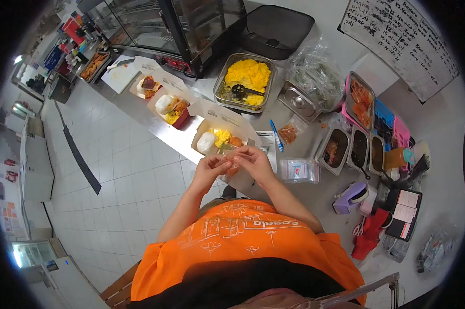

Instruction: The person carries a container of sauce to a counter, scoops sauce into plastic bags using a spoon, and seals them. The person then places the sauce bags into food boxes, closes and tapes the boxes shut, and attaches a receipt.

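Note:
My left hand (212, 171) and my right hand (255, 162) meet in front of my body, fingertips pinched on a small clear plastic bag (232, 168) with something orange-red in it. Fingers cover part of the bag. Just beyond them stands an open paper food box (196, 141) holding a white mound of rice (206, 143), yellow scrambled egg (222, 137) and an orange-brown piece of food (236, 141). Farther left along the counter are more open boxes, one with rice (165, 104) and egg.
Behind the boxes is a metal tray (218, 98) of egg with a black slotted spoon (239, 91). To the right lie a blue pen (277, 136), a filled bag (288, 134), zip bags (299, 170) and metal food containers (322, 159). A purple tape dispenser (341, 205) stands nearer.

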Tool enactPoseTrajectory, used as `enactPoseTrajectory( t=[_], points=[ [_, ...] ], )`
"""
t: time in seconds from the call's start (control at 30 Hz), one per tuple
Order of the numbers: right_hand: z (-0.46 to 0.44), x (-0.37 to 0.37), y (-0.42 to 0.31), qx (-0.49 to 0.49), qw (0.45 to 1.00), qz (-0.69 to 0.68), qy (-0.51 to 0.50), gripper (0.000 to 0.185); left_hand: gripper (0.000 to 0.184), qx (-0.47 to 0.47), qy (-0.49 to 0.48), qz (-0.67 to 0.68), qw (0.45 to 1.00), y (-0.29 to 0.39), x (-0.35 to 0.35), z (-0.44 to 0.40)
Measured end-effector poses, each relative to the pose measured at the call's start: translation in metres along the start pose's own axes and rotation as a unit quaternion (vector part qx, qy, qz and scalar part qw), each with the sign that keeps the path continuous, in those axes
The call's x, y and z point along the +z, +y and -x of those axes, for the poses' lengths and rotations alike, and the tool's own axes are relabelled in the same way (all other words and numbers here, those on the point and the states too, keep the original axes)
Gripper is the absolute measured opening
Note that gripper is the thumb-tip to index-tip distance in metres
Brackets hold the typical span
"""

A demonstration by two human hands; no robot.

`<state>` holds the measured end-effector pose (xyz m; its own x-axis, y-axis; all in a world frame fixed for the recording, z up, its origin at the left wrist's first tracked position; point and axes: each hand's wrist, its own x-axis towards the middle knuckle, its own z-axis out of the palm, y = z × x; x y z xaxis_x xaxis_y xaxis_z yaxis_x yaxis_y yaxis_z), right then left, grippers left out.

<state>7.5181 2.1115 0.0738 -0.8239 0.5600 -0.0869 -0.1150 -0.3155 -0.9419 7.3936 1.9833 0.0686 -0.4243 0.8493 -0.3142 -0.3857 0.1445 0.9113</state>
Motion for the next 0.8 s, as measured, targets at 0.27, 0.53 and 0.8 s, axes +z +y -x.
enactPoseTrajectory(
  t=[0.27, 0.53, 0.8],
  points=[
    [-0.004, 0.004, 0.006, -0.007, 0.998, 0.061, 0.026, 0.016, 0.027, -0.038, 0.002, 0.176, 0.984, -0.006, 0.019, 0.017],
    [0.014, 0.023, 0.021, -0.140, 0.977, 0.139, -0.087, 0.015, 0.024, 0.012, 0.036, 0.005, 0.999, -0.043, -0.032, 0.033],
    [0.022, 0.021, 0.026, -0.167, 0.950, 0.215, -0.153, 0.015, 0.019, 0.017, 0.009, 0.159, 0.987, -0.071, -0.043, 0.053]
  ],
)
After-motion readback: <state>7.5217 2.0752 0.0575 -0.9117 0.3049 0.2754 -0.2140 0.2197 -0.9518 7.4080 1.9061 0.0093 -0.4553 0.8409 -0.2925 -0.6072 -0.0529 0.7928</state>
